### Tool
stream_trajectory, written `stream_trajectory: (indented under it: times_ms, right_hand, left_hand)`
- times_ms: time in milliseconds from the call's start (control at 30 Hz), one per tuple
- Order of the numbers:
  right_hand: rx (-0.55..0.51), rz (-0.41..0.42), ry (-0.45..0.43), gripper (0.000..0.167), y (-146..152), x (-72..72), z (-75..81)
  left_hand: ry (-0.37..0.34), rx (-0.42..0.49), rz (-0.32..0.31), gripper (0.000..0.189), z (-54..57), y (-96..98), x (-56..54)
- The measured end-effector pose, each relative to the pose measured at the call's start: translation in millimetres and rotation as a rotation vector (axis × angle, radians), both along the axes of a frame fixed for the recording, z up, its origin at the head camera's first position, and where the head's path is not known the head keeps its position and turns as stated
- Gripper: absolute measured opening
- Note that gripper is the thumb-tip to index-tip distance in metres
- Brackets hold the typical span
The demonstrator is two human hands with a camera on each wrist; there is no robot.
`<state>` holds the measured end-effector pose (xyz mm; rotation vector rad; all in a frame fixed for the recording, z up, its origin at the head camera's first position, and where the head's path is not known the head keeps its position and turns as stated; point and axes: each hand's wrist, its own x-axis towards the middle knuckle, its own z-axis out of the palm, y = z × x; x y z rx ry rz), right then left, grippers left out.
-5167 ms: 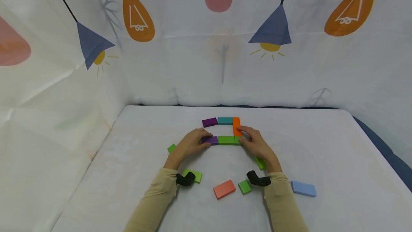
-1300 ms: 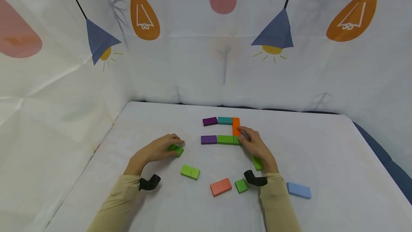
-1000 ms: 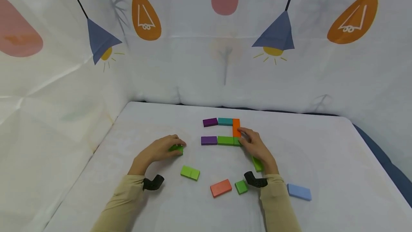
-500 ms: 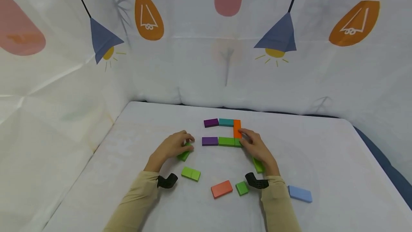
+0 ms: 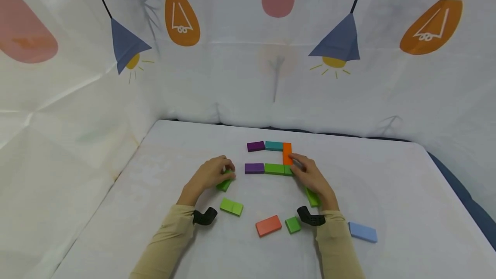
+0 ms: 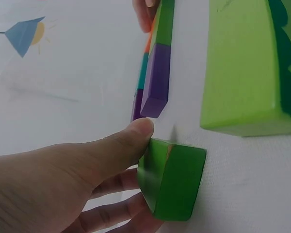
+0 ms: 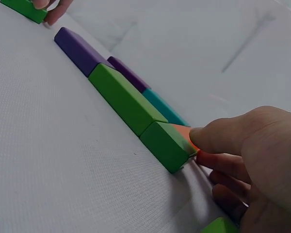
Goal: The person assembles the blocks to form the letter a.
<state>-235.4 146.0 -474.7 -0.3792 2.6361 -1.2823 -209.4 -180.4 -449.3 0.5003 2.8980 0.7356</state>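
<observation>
My left hand [image 5: 210,175] pinches a green block [image 6: 177,179] between thumb and fingers, just left of the row's purple block [image 5: 254,168]. That purple block butts against a long green block [image 5: 274,168], followed by a small green block [image 7: 166,145]. An orange block [image 5: 287,153] rises from the row's right end to a teal block [image 5: 274,146], with a dark purple block [image 5: 255,146] angled slightly at its left. My right hand [image 5: 311,178] rests at the right-hand corner, thumb against the small green block and a finger beside the orange block.
Nearer on the white table [image 5: 155,244] lie a light green block [image 5: 231,206], a coral block [image 5: 269,226] and a small green square block [image 5: 292,225]. Another green block [image 5: 312,197] sits partly under my right wrist. A blue block [image 5: 363,232] lies at the right.
My left hand left the purple block, took the green block at the left and brought it rightward, turning it. My right hand has stayed at the corner.
</observation>
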Motion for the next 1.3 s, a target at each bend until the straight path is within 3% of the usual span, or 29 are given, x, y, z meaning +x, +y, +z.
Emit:
stream_trajectory:
  times_ms: [267, 433, 633, 800, 1300]
  right_hand:
    - [0.006, 0.008, 0.008, 0.046, 2, 0.0, -0.7]
    - [0.000, 0.010, 0.020, 0.047, 3, -1.2, 0.7]
    - [-0.022, 0.015, 0.024, 0.047, 3, -1.1, 1.3]
    - [-0.023, 0.015, 0.021, 0.047, 4, 2.4, -0.2]
    - [-0.003, -0.003, 0.018, 0.046, 3, 3.2, -2.7]
  left_hand:
    - [-0.002, 0.017, 0.027, 0.014, -2.9, 1.5, -2.0]
    - [-0.057, 0.055, -0.068, 0.021, 2.1, -6.9, -5.8]
    - [-0.176, 0.099, -0.175, 0.036, 8.0, -22.0, -6.3]
    - [-0.256, 0.109, -0.200, 0.043, 7.2, -26.9, -2.9]
    - [-0.227, 0.153, -0.173, 0.044, 1.1, -25.9, -3.5]
